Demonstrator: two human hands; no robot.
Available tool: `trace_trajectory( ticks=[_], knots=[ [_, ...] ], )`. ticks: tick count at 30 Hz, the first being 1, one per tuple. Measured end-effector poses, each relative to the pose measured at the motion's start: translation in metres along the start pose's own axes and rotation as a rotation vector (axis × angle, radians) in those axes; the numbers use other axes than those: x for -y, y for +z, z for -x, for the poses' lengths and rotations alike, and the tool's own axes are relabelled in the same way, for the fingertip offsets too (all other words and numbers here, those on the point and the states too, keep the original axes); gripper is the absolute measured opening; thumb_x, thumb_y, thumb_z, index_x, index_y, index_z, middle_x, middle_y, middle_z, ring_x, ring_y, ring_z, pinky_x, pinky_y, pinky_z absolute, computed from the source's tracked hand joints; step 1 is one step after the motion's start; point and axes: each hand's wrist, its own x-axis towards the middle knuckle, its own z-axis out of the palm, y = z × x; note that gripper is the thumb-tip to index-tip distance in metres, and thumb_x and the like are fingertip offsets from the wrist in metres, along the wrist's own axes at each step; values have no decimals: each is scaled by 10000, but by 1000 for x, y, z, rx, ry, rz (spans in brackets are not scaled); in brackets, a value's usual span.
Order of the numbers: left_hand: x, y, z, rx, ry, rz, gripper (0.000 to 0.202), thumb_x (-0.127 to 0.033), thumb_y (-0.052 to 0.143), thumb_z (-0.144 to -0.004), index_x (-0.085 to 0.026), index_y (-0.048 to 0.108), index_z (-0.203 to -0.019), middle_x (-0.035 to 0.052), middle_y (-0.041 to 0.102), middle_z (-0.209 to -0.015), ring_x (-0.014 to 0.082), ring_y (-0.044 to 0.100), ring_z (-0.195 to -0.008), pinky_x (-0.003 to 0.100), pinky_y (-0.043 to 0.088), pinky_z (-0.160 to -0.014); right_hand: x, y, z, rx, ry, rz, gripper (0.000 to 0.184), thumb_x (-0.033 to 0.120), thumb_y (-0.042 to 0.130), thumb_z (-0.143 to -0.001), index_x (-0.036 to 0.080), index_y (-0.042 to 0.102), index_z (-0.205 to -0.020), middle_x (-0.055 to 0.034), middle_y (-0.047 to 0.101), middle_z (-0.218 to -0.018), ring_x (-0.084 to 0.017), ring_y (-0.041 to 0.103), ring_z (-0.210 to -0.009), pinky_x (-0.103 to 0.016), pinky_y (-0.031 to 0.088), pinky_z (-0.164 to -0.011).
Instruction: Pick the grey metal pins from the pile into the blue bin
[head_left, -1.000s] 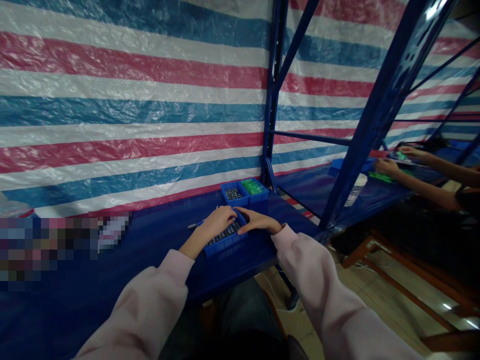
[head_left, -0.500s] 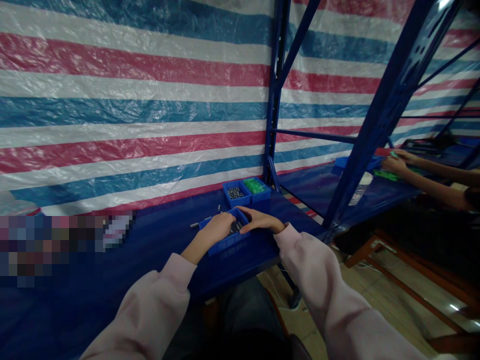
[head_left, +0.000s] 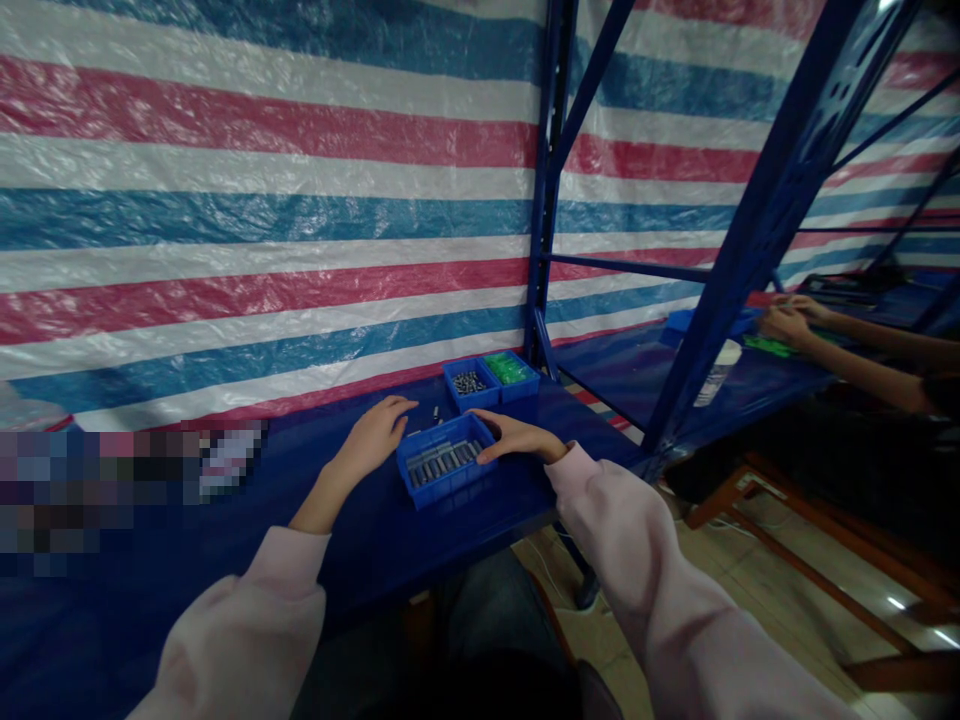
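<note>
A blue plastic bin stands near the table's front edge, with several grey metal cylinders lying side by side in it. My right hand grips the bin's right end, thumb on the near side and fingers over the far rim. My left hand hovers beside the bin's left end, fingers stretched to the right and nothing visible in them. Behind the bin, a small metal pin stands on the blue table. Another small piece lies close to my left fingertips, partly hidden.
At the back are two small blue bins, one with small metal parts, the other with green pieces. A blue rack post rises at right. Beyond it, a person's hands work near a white cup. Striped sheeting hangs behind.
My left hand has come out of the bin and moved left, uncovering the cylinders. My right hand stays on the bin's right end.
</note>
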Motion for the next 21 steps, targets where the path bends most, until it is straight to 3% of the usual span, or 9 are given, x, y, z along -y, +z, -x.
trace_trajectory(
  ticks=[4,8,17,21],
  knots=[
    [29,7,18,194,-91,59,360,-135,461,-779,-173,647,-1085,89,632,-1145,231,553,-1099,331,383,-990,0,-1,0,-7,12,7,1000,341,821,-541,229,308,-1392,-72,440,-1367,-246,408,-1258,-378,305,-1073],
    [32,11,29,301,-74,87,319,-120,464,-758,-208,699,-956,56,697,-993,213,619,-960,283,439,-885,0,-1,0,-1,10,-1,1003,339,819,-544,228,301,-1396,-74,432,-1376,-248,398,-1268,-380,295,-1080],
    [28,6,34,264,-130,-53,244,-67,489,-719,-171,694,-800,86,688,-809,214,631,-762,265,420,-684,0,0,0,4,8,-31,988,320,822,-546,232,312,-1387,-73,444,-1362,-244,410,-1258,-370,316,-1067],
    [26,1,30,247,-115,-56,288,-32,489,-705,-164,693,-862,75,688,-831,201,628,-784,253,420,-698,-1,0,0,-2,13,-33,1013,329,827,-534,228,303,-1395,-77,435,-1370,-252,406,-1260,-366,313,-1067]
  ],
)
